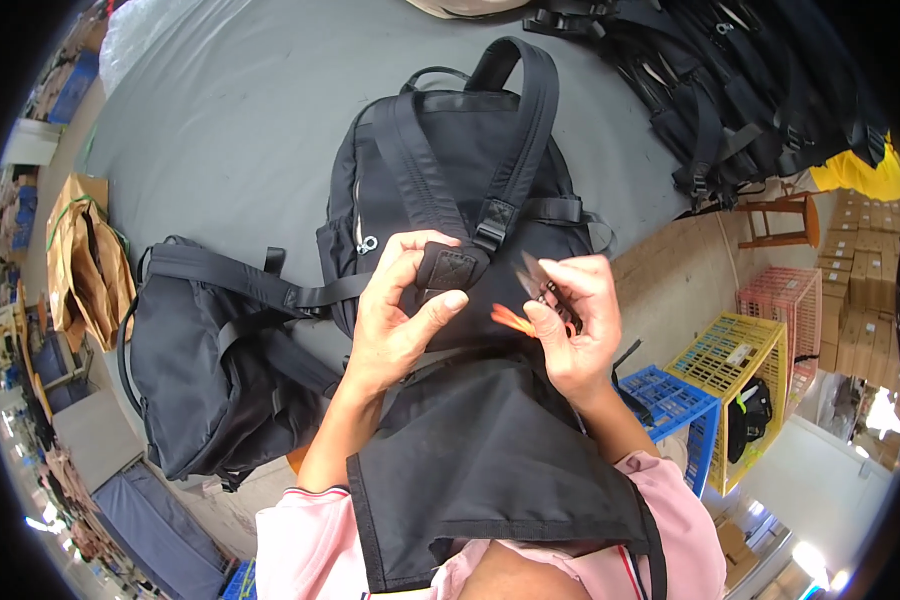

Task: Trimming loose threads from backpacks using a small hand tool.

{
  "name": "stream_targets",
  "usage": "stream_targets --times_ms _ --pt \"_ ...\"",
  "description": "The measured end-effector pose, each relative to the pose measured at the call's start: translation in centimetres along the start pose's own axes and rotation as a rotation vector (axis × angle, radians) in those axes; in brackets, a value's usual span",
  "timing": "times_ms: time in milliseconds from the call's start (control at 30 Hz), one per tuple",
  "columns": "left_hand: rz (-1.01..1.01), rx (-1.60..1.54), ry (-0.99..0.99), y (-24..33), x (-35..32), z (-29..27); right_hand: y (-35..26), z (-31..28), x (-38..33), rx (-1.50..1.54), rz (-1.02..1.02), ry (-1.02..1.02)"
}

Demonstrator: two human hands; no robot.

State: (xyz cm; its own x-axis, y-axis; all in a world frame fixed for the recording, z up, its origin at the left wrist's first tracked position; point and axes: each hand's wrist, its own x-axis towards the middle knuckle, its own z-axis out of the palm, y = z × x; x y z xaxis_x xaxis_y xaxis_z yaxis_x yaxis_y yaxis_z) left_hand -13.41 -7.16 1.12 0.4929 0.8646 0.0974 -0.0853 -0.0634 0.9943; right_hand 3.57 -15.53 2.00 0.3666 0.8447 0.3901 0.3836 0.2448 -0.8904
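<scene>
Left hand pinches the strap end tab of the black backpack lying on the tabletop; strap runs up and away from it. Right hand, just beside, clamped on small snips, blades pointing toward the tab

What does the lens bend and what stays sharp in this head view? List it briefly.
Head view: strong fisheye, a black rim rings the picture and the grey table edge curves; centre sharp, with the left hand on a strap end of the black backpack and the right hand holding snips; even lighting, glare only at the lower right edge.
</scene>
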Motion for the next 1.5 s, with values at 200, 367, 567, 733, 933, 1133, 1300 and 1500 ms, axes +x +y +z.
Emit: stream_targets --times_ms 200,367,567,733,933,1133,1300,1500 --pt "-0.005 0.021 0.010 -0.1 0.2 0.2 -1.2 -0.2 0.3 -0.096 0.140 -0.200" --pt "0.261 0.480 0.046 -0.8 0.3 0.0 -1.2 -0.1 1.1 -0.081 0.219 -0.255" --pt "0.088 0.268 0.019 -0.4 -0.3 0.2 -1.3 0.0 1.2 -0.256 0.021 -0.245" --pt "0.072 0.234 0.009 -0.1 -0.3 0.3 -1.1 0.5 1.1 -0.380 -0.146 -0.155" --pt "0.063 0.258 -0.045 -0.2 -0.7 -0.4 -1.1 0.0 1.4 -0.225 -0.030 -0.248" --pt "0.007 0.157 -0.047 -0.1 -0.6 0.0 -1.0 0.3 1.1 -0.427 -0.201 -0.210" --pt "-0.038 0.160 -0.061 0.3 -0.8 -0.2 0.0 0.5 0.5 -0.351 -0.175 -0.180" --pt "0.022 0.282 0.313 -0.9 -2.0 -1.4 1.3 0.4 -0.5 0.325 0.576 -0.262"
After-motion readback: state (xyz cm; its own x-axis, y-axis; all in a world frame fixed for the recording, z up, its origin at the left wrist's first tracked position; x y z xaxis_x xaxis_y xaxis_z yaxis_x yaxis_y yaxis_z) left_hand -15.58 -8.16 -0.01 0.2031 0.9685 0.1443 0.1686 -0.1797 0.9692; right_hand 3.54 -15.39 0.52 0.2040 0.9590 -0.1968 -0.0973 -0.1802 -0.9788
